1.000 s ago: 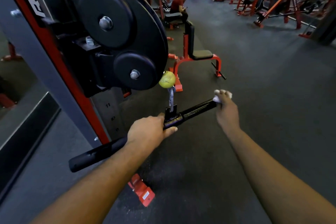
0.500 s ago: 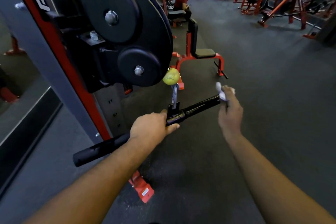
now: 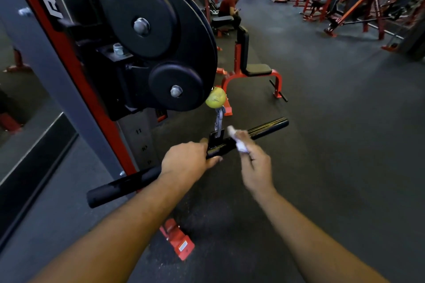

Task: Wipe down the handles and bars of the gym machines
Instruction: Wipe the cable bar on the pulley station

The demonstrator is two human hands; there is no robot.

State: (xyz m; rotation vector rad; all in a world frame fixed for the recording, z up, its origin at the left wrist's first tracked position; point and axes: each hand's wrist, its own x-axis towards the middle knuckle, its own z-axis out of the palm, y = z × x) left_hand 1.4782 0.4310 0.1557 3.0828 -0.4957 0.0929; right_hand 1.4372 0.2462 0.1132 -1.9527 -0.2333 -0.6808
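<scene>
Mid-wipe: left hand [image 3: 186, 161] gripping bar [image 3: 264, 130] near centre, right hand [image 3: 255, 165] pinching cloth [image 3: 239, 142] against it; near-left grip seemingly unwiped.

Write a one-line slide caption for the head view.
Left hand steadies the black cable bar while the right hand wipes it with a white cloth.
</scene>
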